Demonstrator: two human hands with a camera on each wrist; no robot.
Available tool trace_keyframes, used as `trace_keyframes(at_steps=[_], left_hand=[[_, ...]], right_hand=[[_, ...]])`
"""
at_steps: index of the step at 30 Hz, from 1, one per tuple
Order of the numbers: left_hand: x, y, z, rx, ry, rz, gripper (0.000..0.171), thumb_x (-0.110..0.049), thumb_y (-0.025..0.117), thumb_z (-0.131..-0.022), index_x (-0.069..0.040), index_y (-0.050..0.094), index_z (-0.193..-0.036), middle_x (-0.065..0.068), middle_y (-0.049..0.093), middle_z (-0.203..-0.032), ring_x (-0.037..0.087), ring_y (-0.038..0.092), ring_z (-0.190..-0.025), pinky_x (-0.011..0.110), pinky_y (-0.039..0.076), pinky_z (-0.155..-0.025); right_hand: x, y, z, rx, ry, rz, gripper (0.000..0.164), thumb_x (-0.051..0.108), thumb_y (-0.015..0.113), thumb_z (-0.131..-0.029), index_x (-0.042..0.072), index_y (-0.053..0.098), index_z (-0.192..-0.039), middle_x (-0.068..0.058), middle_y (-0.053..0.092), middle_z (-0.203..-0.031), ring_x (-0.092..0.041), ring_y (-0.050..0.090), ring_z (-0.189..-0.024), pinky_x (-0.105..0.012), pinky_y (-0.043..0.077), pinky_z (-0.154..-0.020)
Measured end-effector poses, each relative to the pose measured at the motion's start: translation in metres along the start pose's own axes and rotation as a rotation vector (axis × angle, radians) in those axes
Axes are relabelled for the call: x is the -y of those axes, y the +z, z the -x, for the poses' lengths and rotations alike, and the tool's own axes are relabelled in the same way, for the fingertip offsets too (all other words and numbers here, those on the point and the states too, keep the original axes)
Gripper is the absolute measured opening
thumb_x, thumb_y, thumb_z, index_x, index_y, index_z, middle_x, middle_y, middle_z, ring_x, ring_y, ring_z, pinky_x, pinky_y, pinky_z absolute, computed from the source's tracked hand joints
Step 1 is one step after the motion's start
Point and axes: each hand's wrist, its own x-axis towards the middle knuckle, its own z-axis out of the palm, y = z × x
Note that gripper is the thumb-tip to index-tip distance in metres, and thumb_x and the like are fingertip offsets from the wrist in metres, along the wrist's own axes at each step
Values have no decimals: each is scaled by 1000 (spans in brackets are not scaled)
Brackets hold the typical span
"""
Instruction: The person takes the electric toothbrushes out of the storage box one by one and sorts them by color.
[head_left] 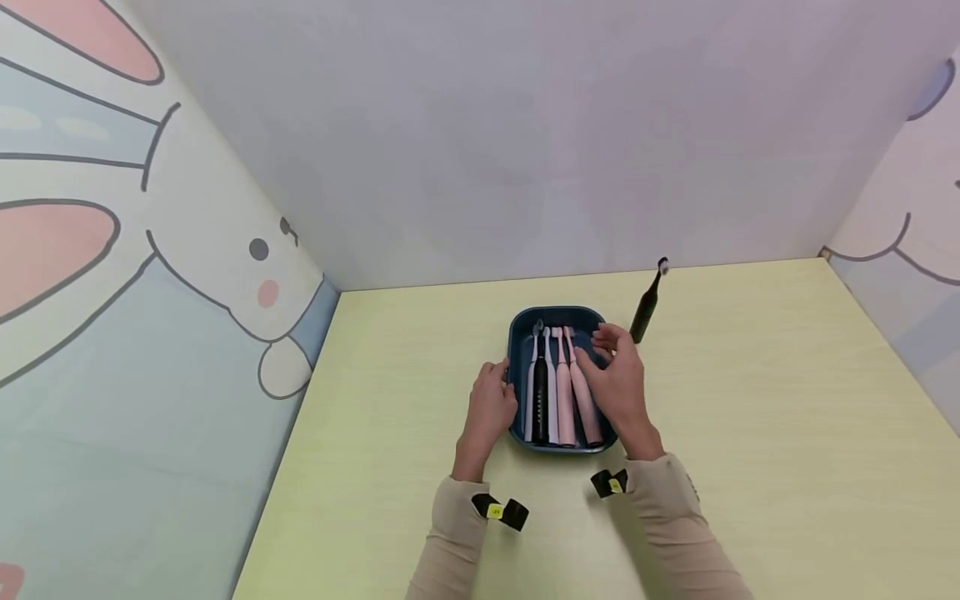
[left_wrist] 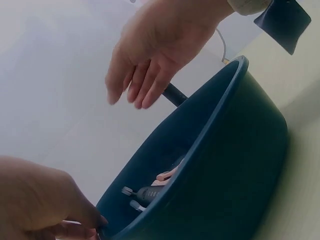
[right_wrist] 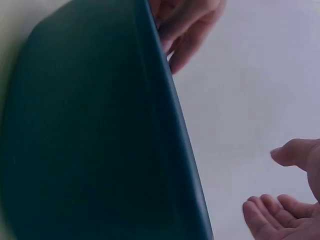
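Observation:
A dark blue plastic basin [head_left: 564, 451] stands on the table with several electric toothbrushes lying side by side in it. Among them are a black toothbrush [head_left: 541, 400], a pink toothbrush [head_left: 565, 404] and a pale toothbrush [head_left: 530, 408]. My left hand [head_left: 492, 402] grips the basin's left rim, as the left wrist view shows with thumb and fingers at the edge. Over the right rim hovers my right hand [head_left: 618, 379], thumb apart from the fingers, holding nothing. Beyond its fingers, outside the basin, is another black toothbrush [head_left: 645, 312], its head pointing away.
The pale yellow table [head_left: 750, 400] meets a plain light wall [head_left: 525, 167] at the back. Side walls with cartoon animals [head_left: 217, 250] border it. Black straps with yellow tags [head_left: 496, 511] sit at both sleeve cuffs.

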Motion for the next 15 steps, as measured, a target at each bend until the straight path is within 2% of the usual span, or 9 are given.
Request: trace_keyframes(at_steps=[7,15], left_hand=[[-1,-2,0,9,-6,7,41,-3,52,-89,1,50,-130,12,54,-103,19,53,-86,32,46,-72],[-1,-2,0,8,-7,1,41,-3,54,-88,0,51,-129,11,54,-101,19,54,-85,31,46,-71]], right_hand=[[6,15,6,190,153,86,57,18,66,-84,-4,39,-130,-19,50,-117,-30,53,-106,-42,43,-92],[4,29,11,309,235,204,59,25,67,-84,-1,40,-129,-15,53,-114,-26,53,-97,-40,46,-87]])
